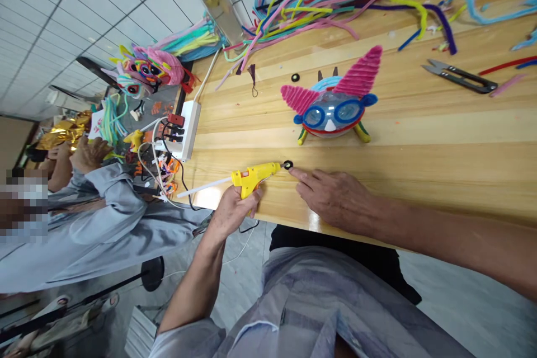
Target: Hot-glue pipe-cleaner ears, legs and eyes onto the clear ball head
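My left hand is wrapped round the handle of a yellow hot glue gun, with a white glue stick poking out of its back. The gun's nozzle meets a small black ring with a pale green centre, lying on the wooden table. From the right, my right hand rests low over the table, fingers stretched out, its index fingertip at the ring's edge. Beyond the hands stands a clear, rounded figure with pink pipe-cleaner ears, blue goggle-like eye rings and green-yellow feet. A second black ring lies behind it.
A white power strip with cords sits left. Thread snips lie right. Pipe cleaners, a lidded bottle and a dark tassel are at the back. Another person's hand is over the left table, near pink crafted figures.
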Available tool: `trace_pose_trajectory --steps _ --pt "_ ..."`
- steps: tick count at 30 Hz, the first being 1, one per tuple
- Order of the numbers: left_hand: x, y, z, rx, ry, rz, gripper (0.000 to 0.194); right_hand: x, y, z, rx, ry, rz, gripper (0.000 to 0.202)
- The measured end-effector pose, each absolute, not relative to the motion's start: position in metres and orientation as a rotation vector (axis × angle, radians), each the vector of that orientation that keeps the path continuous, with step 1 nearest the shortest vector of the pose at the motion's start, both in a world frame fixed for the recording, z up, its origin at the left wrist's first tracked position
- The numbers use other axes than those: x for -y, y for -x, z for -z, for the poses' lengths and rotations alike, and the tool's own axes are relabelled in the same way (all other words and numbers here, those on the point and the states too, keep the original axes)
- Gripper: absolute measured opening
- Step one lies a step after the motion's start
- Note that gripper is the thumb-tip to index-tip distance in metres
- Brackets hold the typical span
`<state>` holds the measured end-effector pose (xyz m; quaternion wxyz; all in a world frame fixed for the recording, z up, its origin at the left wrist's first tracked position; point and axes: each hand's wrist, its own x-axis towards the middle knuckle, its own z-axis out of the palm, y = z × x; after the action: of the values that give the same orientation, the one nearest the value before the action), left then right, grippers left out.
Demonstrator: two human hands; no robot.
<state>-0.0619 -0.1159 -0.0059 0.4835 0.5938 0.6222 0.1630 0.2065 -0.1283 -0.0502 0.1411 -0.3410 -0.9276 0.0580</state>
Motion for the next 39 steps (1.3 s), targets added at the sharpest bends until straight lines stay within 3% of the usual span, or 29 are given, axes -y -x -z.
trace_pose_trajectory --steps 12,27,39 --pt "0.115 0.059 0.001 -1.516 -1.457 -0.384 0.025 0.127 -0.207 0.052 2.663 0.969 -0.149 0.021" --pt "0.117 0.062 0.001 -1.510 -1.461 -0.378 0.037 0.128 -0.206 0.051 2.667 0.974 -0.192 0.027" --pt "0.116 0.061 0.001 -1.504 -1.412 -0.384 0.032 0.127 -0.198 0.046 2.703 1.023 -0.138 0.026"
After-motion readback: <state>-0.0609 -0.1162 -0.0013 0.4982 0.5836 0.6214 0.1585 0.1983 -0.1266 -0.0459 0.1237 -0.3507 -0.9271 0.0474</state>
